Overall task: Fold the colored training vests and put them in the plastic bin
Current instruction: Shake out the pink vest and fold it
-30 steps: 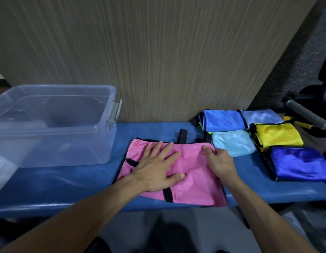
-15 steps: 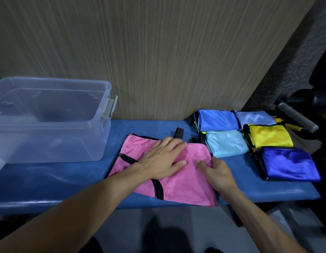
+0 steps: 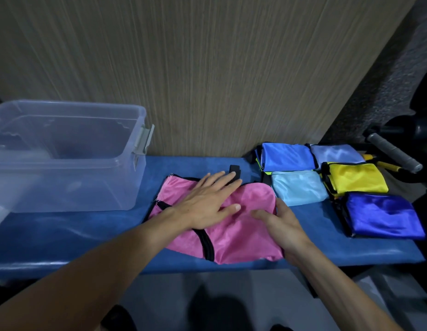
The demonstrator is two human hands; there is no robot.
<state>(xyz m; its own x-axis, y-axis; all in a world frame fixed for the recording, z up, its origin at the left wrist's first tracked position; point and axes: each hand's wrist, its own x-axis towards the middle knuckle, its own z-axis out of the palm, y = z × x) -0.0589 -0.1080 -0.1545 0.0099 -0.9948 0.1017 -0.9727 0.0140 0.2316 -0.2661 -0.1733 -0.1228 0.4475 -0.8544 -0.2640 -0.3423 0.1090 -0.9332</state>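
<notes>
Left hand (image 3: 207,201): spread flat, fingers straight, pressing the pink vest (image 3: 243,225) at frame centre.
Right hand (image 3: 283,226): flat on the vest's right edge, thumb on top; fingertips hidden.
Technique: hold the centre down, bring the right edge over squarely, smooth out creases.
Folded vests (image 3: 327,177): right of frame, on the blue bench (image 3: 88,225).
Plastic bin (image 3: 69,158): left of frame, apparently without vests.

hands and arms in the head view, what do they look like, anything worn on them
Both forearms are bare right down to the bottom edge of the picture: no sleeve, cuff or glove shows. The left hand and the right hand carry no ring, watch, wristband or marking that can be seen. The fingernails that show on the left hand are short and plain.
</notes>
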